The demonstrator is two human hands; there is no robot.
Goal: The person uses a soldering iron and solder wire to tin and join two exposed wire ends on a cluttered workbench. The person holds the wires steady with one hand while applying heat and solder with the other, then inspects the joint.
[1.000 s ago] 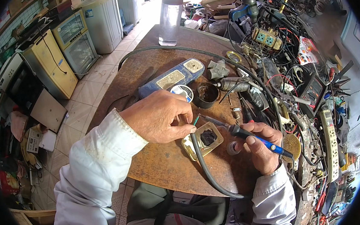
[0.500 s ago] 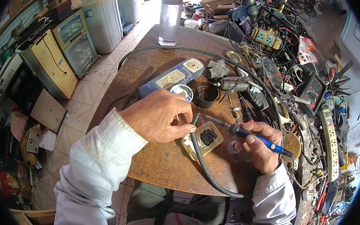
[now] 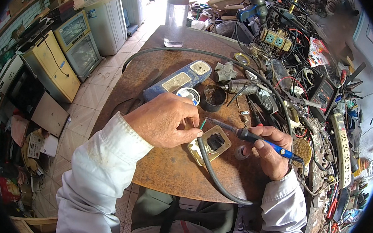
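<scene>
My left hand [image 3: 164, 120] pinches the end of a thick grey cable [image 3: 213, 174], with a thin green wire [image 3: 203, 124] sticking out past the fingertips. The cable curves down toward the table's near edge. My right hand [image 3: 273, 153] grips a blue and black soldering iron [image 3: 246, 135], its metal tip close to the bared wire end; whether they touch I cannot tell. Below the tip and behind the cable lies a cream square plastic housing [image 3: 224, 147] with a dark part [image 3: 216, 141] inside. A small clear round container [image 3: 242, 152] stands beside my right hand.
On the brown wooden table [image 3: 164, 167] lie a blue elongated casing [image 3: 179, 79], a dark round tin [image 3: 213, 97] and a solder-like roll [image 3: 189, 96]. A clear bottle [image 3: 177, 22] stands at the far edge. Tangled wires, a multimeter [image 3: 324, 93] and a power strip [image 3: 342, 149] crowd the right.
</scene>
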